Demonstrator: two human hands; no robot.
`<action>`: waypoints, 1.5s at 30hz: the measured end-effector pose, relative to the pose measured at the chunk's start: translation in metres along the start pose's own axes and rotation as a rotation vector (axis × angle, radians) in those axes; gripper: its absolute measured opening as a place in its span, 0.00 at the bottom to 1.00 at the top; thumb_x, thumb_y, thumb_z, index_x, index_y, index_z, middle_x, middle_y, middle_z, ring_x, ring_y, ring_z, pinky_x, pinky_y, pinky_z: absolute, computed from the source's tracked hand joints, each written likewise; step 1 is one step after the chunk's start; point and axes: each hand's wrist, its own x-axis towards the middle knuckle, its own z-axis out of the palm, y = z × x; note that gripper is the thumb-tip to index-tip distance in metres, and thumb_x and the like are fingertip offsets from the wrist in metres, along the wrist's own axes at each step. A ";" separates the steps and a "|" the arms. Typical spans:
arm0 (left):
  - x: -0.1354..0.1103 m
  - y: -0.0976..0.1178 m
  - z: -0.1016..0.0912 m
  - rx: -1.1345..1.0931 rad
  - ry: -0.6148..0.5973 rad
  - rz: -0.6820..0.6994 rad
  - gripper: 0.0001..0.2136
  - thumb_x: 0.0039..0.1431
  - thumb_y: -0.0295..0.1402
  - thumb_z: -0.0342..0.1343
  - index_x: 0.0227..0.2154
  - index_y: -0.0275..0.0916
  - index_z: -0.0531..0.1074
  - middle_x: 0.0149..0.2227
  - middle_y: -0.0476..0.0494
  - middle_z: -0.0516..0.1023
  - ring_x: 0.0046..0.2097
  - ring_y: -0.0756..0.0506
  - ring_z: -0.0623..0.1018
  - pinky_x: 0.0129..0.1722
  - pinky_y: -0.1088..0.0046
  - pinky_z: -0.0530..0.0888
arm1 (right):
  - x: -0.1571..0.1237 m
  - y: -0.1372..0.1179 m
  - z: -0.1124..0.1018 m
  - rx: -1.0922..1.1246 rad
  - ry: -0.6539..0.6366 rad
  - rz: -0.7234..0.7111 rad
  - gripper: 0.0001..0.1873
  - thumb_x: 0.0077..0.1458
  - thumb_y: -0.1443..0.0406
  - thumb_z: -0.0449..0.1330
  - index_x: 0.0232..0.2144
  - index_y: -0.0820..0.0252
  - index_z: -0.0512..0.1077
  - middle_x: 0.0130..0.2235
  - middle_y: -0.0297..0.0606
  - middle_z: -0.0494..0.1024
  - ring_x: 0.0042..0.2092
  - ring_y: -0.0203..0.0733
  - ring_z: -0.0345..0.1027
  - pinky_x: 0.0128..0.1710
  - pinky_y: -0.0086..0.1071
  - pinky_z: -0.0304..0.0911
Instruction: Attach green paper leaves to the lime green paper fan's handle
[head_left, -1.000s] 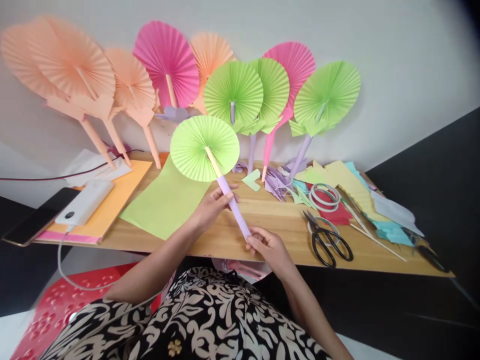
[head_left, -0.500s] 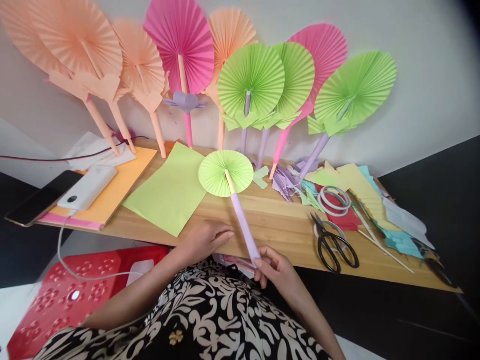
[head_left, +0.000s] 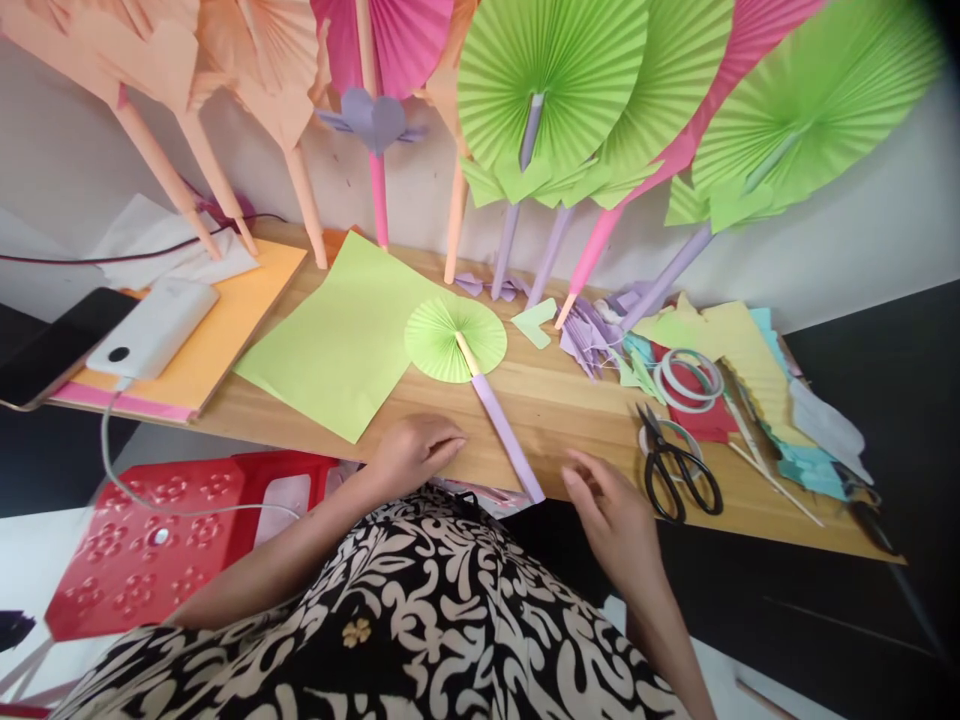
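Lying between my 2 hands on the wooden tabletop (head_left: 585,415), the pleated green paper fan (head_left: 465,350) looks feather-light; its folds would likely crease if squeezed, so the stiffer-looking lilac handle (head_left: 506,435) is my place to pinch. My left hand (head_left: 420,450) is curled narrow, nothing showing; my right hand (head_left: 611,505), loosely spread and bare, hangs just beside the handle's end.

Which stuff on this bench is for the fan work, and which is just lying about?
Likely in use:
- small green fan with purple handle, lying between the left hand and right hand
- green sheet
- scissors, probably

Apparently just lying about:
- black phone
- white device with cable
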 end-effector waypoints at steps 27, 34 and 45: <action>-0.003 -0.005 -0.005 -0.047 0.027 0.123 0.10 0.69 0.33 0.54 0.34 0.37 0.77 0.31 0.43 0.81 0.34 0.47 0.79 0.36 0.72 0.71 | 0.019 -0.033 0.050 0.126 -0.235 -0.376 0.18 0.70 0.61 0.53 0.58 0.53 0.71 0.44 0.38 0.83 0.46 0.44 0.76 0.48 0.39 0.68; -0.005 -0.003 -0.005 0.002 0.066 0.188 0.08 0.68 0.30 0.54 0.34 0.38 0.76 0.33 0.44 0.82 0.34 0.47 0.80 0.35 0.75 0.72 | 0.011 -0.028 0.061 0.221 -0.022 -0.371 0.14 0.68 0.64 0.54 0.51 0.55 0.75 0.37 0.36 0.84 0.40 0.41 0.77 0.44 0.36 0.69; -0.009 -0.010 -0.004 0.057 0.071 0.222 0.08 0.68 0.32 0.55 0.35 0.38 0.77 0.34 0.46 0.82 0.35 0.48 0.80 0.36 0.76 0.72 | 0.009 -0.025 0.070 0.287 0.169 -0.421 0.13 0.66 0.68 0.55 0.48 0.55 0.77 0.33 0.34 0.83 0.34 0.37 0.75 0.39 0.32 0.70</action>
